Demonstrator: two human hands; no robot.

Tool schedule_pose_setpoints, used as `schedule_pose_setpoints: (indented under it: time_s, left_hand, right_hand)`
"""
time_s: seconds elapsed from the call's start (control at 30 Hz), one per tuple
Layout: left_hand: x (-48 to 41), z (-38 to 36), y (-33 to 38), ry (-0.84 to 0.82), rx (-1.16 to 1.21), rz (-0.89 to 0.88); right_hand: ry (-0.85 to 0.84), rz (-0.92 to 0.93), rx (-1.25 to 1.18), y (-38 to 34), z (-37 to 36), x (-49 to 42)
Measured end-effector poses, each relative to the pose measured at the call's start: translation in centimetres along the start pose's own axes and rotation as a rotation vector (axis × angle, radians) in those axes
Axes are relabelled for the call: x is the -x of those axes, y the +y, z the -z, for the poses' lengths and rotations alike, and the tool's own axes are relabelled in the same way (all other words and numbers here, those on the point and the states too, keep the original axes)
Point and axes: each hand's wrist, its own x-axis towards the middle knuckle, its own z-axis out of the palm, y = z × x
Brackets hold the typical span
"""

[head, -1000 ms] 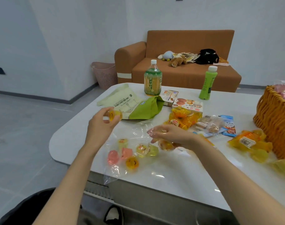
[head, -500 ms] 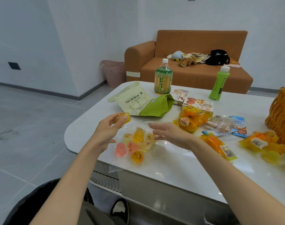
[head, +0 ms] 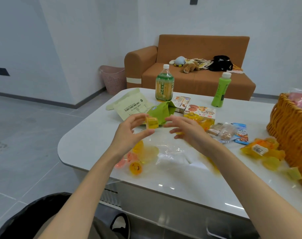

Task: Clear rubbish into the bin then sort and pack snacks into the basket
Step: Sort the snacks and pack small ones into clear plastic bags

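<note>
My left hand [head: 129, 133] pinches a yellow jelly cup [head: 152, 122] between thumb and fingers, raised above the white table [head: 88, 140]. My right hand [head: 188, 130] hovers just right of the cup with fingers spread and loosely bent, holding nothing. Under both hands lies a clear plastic bag [head: 170, 150] with several jelly cups [head: 135, 167] in pink, yellow and orange. A wicker basket [head: 291, 128] stands at the right edge. Beside it lies an orange pack of jellies [head: 260, 150].
A green and cream pouch [head: 138, 107], two snack boxes [head: 199, 112], a clear packet of biscuits [head: 222, 131], a blue sachet [head: 241, 135] and two bottles [head: 164, 83] sit further back. A pink bin [head: 113, 80] stands on the floor by the brown sofa [head: 195, 66].
My left hand has lifted the yellow jelly cup higher and toward the middle. My right hand has risen off the plastic bag and come close to the cup.
</note>
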Motion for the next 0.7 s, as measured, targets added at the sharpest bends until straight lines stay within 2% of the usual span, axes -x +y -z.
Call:
schedule_pose_setpoints:
  time_s: [0.07, 0.1, 0.23, 0.33, 0.4, 0.47, 0.57, 0.63, 0.7]
  left_hand:
    - [0.0, -1.1, 0.5, -0.064, -0.02, -0.075]
    - [0.0, -1.6, 0.7, -0.096, -0.028, -0.102]
    - [-0.2, -3.4, 0.8, -0.158, -0.06, -0.17]
    - [-0.2, -4.1, 0.7, -0.187, -0.118, -0.189]
    - [-0.4, -3.9, 0.6, -0.175, -0.171, -0.211]
    - [-0.8, -2.9, 0.1, -0.082, -0.216, -0.212]
    - [-1.5, -0.6, -0.7, 0.073, -0.3, -0.039]
    - [-1.7, 1.2, -1.5, 0.067, -0.339, 0.192]
    - [-1.7, 2.5, -2.1, -0.01, -0.332, 0.426]
  right_hand:
    - [-0.141, -0.038, 0.017, -0.4, 0.2, 0.8]
    - [-0.155, -0.034, 0.019, -0.4, 0.4, 1.2]
    - [-0.095, 0.012, -0.011, -0.2, 1.7, 2.1]
    - [-0.134, 0.01, -0.069, 0.0, 2.7, 2.6]
    - [-0.096, 0.002, -0.106, 0.2, 3.5, 2.9]
    - [0.045, 0.019, -0.073, 0.8, 4.6, 2.9]
    - [0.227, 0.055, 0.189, 2.3, 5.9, 3.0]
    - [0.194, 0.015, 0.307, 3.3, 6.1, 3.0]
    - [0.08, -0.05, 0.354, 3.9, 5.6, 3.0]
